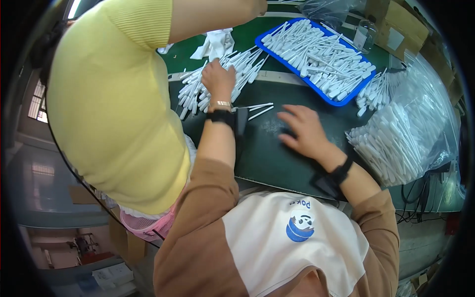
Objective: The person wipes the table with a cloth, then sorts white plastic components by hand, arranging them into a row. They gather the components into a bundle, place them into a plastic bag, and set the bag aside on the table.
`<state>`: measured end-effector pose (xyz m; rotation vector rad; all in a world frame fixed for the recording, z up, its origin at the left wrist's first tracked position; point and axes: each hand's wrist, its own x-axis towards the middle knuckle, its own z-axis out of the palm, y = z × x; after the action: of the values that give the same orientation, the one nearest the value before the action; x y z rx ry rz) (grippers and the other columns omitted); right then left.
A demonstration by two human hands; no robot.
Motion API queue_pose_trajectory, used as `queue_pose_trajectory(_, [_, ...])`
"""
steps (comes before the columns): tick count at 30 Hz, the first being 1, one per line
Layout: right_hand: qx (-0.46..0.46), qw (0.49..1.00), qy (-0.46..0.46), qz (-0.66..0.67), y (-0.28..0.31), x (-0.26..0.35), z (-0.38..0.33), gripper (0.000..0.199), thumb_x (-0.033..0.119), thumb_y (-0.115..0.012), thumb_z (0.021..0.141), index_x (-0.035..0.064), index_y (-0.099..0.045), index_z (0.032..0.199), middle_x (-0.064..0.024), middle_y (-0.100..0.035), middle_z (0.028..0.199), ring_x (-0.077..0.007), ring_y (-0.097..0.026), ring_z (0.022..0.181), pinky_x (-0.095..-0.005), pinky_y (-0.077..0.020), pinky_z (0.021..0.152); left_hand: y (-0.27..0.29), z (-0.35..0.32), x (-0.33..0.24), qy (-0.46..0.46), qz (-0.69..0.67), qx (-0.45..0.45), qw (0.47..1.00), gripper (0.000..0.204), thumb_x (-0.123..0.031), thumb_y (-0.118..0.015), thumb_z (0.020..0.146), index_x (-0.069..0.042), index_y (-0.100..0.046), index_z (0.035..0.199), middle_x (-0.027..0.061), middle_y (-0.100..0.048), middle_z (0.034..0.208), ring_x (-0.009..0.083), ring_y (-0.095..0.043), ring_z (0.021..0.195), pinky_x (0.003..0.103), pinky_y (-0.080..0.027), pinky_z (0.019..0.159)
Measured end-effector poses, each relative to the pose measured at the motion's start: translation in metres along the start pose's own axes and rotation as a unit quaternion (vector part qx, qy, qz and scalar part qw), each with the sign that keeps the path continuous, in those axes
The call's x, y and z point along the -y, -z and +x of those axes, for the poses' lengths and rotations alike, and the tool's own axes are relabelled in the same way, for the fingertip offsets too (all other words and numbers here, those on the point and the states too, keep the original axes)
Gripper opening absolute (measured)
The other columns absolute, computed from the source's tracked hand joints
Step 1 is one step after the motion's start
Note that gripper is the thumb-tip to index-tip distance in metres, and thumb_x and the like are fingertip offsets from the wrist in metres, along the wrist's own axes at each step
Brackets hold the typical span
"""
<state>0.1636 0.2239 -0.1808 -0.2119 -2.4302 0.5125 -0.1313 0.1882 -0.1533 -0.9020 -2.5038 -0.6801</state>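
My left hand (217,79) reaches forward into a loose heap of white plastic pipettes (242,67) on the dark green table (267,153), fingers curled among them; whether it grips any is hidden. My right hand (303,129) lies flat, fingers spread, on the bare table surface and holds nothing. Two single pipettes (258,110) lie between the hands. A blue tray (316,90) full of pipettes sits beyond my right hand. Both wrists carry black bands.
A person in a yellow top (114,99) stands close on my left, an arm stretched over the table. A clear bag with several pipettes (401,138) lies at the right. White cloth (215,44) and a clear jar (365,35) sit farther back.
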Motion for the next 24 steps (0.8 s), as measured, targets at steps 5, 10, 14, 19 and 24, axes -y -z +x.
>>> queue_pose_trajectory(5, [0.06,0.996,0.027,-0.057,-0.059,0.008,0.041,0.061,0.043,-0.068,0.081,0.0213,-0.052,0.135,-0.0144,-0.045,0.143,-0.0354,-0.038,0.135,-0.0563,-0.0305,0.107,-0.02,0.068,-0.004,0.014,0.121,0.162,0.979,0.057,-0.05,-0.058,0.087,-0.008,-0.059,0.126,0.0163,-0.055,0.133,0.0356,-0.044,0.128,0.058,-0.029,0.106])
queue_pose_trajectory(10, [0.133,0.988,-0.001,-0.084,-0.074,-0.001,0.051,0.057,0.055,-0.055,0.089,0.024,-0.051,0.138,-0.0125,-0.045,0.144,-0.0338,-0.034,0.139,-0.0589,-0.0251,0.111,-0.044,0.058,-0.023,-0.082,0.11,0.27,0.953,0.063,-0.058,-0.044,0.092,-0.019,-0.048,0.141,0.0141,-0.044,0.146,0.0365,-0.035,0.138,0.062,-0.02,0.111])
queue_pose_trajectory(14, [0.166,0.982,0.001,-0.093,-0.072,0.003,0.053,0.052,0.055,-0.049,0.093,0.0234,-0.055,0.134,-0.0106,-0.046,0.143,-0.0324,-0.034,0.139,-0.0593,-0.0234,0.112,-0.053,0.052,-0.038,-0.138,0.094,0.311,0.936,0.062,-0.058,-0.04,0.094,-0.025,-0.042,0.146,0.0128,-0.035,0.153,0.0388,-0.03,0.141,0.061,-0.02,0.112])
queue_pose_trajectory(19, [0.247,0.963,0.02,-0.102,-0.058,0.003,0.058,0.046,0.052,-0.046,0.095,0.0259,-0.057,0.131,-0.0064,-0.043,0.147,-0.0313,-0.032,0.14,-0.0587,-0.021,0.113,-0.045,0.028,-0.04,-0.196,0.124,0.33,0.915,0.058,-0.055,-0.04,0.095,-0.027,-0.041,0.146,0.0134,-0.033,0.154,0.04,-0.029,0.141,0.061,-0.021,0.112])
queue_pose_trajectory(24, [0.263,0.961,0.03,-0.085,-0.052,-0.003,0.039,0.042,0.051,-0.048,0.095,0.0233,-0.064,0.122,-0.0072,-0.046,0.144,-0.031,-0.033,0.14,-0.0589,-0.0217,0.113,-0.027,-0.016,-0.042,-0.234,0.1,0.327,0.91,0.055,-0.051,-0.044,0.096,-0.025,-0.043,0.145,0.0146,-0.034,0.153,0.0409,-0.03,0.14,0.061,-0.021,0.112])
